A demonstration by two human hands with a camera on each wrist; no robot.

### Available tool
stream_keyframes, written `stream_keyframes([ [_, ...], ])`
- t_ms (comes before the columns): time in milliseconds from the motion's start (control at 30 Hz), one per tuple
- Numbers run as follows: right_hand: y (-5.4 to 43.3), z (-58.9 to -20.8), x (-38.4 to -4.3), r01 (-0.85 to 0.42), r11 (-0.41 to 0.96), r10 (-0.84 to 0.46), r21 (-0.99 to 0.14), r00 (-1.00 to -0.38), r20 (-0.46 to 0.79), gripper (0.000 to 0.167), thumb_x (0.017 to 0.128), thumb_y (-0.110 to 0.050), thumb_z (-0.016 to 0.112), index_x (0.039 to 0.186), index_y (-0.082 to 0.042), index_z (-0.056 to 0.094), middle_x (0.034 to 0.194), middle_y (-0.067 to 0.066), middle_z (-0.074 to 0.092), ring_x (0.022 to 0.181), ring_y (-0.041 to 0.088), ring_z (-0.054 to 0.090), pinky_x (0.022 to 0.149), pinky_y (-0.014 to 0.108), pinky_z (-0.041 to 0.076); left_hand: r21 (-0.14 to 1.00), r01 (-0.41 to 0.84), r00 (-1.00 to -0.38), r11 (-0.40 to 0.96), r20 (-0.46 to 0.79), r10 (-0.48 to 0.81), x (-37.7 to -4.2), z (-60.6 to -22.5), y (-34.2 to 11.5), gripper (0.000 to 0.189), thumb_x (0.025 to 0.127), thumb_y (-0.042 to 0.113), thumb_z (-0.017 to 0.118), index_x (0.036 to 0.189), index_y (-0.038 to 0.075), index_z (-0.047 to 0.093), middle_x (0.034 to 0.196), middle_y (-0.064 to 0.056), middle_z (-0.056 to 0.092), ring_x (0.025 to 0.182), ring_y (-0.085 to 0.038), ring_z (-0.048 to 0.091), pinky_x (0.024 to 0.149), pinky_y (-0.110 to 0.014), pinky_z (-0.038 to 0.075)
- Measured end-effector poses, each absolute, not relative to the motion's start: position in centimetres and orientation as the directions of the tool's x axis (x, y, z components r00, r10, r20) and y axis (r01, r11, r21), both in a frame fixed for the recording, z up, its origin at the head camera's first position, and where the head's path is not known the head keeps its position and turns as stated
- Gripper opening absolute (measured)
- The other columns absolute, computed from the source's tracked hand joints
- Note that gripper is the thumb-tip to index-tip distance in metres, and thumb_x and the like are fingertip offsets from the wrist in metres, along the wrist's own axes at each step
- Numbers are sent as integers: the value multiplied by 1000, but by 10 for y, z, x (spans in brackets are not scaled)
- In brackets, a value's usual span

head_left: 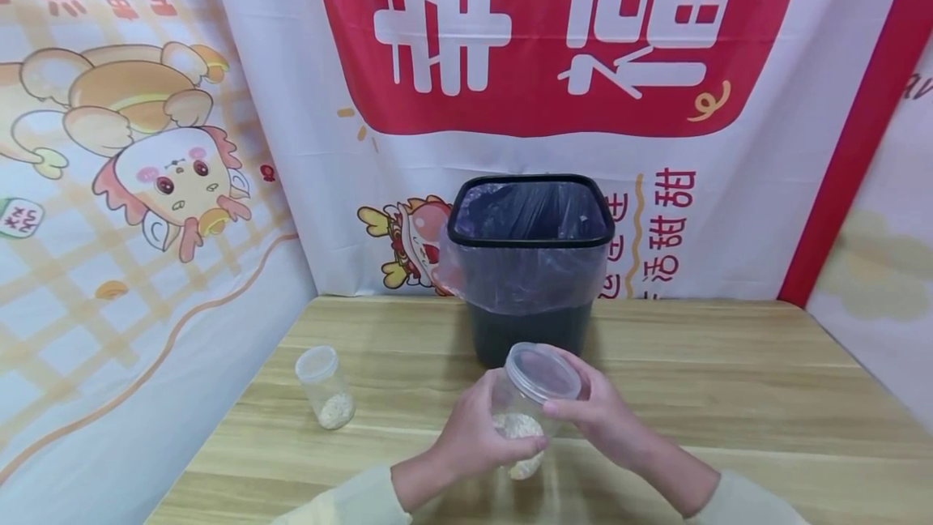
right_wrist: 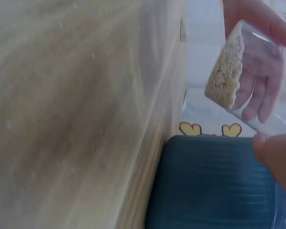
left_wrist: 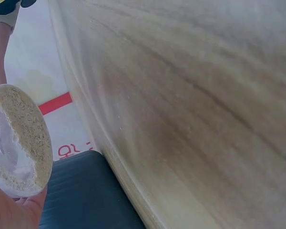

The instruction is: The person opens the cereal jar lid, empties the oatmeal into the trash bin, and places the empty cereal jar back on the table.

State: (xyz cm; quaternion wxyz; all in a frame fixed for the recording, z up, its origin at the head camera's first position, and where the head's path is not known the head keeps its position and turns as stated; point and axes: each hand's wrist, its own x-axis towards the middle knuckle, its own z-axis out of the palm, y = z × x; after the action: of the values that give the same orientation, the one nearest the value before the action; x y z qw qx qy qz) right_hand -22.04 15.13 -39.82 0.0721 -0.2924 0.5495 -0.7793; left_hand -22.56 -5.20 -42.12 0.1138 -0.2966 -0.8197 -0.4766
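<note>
A clear plastic jar (head_left: 503, 395) is held tilted above the table's near middle, partly filled with pale oat-like flakes (head_left: 521, 426). My left hand (head_left: 470, 432) grips the jar's side, thumb across the front. At the top, my right hand (head_left: 608, 411) has its thumb and fingers around the translucent screw lid (head_left: 545, 373), which sits on the jar's mouth. Seen from the left wrist, the jar's bottom shows flakes (left_wrist: 31, 129) heaped along one side. In the right wrist view the flakes (right_wrist: 227, 71) lie slanted, and the left fingers (right_wrist: 257, 98) show through the clear wall.
A smaller lidded clear jar (head_left: 324, 387) with a few pale flakes stands on the wooden table (head_left: 692, 395) at left. Behind the hands is a dark trash bin (head_left: 532, 330) lined with a translucent bag. Printed cloth (head_left: 277, 104) hangs at the back and sides.
</note>
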Motion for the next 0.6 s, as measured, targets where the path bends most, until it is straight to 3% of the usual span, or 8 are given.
stream_keyframes([
  [133, 141, -401, -210, -250, -359, -276, -899, -892, 358, 74, 84, 1, 68, 143, 15, 24, 128, 21, 53, 111, 17, 58, 92, 28, 48, 720, 574, -815, 390, 458, 355, -224, -420, -51, 74, 67, 44, 85, 125, 13, 51, 107, -1, 63, 92, -20, 61, 78, -33, 51],
  [333, 114, -399, -191, -237, -236, 38, -942, -971, 235, 68, 81, 2, 70, 138, 10, 34, 126, 24, 54, 104, 11, 60, 88, 22, 47, 710, 555, -831, 433, 455, 319, -224, -421, -50, 78, 67, 49, 84, 127, 13, 51, 109, 0, 62, 93, -16, 60, 78, -31, 51],
  [600, 99, -393, -183, -181, -190, 140, -965, -978, 155, 66, 83, -4, 73, 136, 5, 34, 130, 21, 51, 106, 11, 57, 90, 21, 46, 680, 564, -826, 469, 467, 315, -223, -423, -47, 79, 66, 53, 84, 126, 14, 52, 109, 5, 61, 93, -12, 59, 77, -29, 51],
])
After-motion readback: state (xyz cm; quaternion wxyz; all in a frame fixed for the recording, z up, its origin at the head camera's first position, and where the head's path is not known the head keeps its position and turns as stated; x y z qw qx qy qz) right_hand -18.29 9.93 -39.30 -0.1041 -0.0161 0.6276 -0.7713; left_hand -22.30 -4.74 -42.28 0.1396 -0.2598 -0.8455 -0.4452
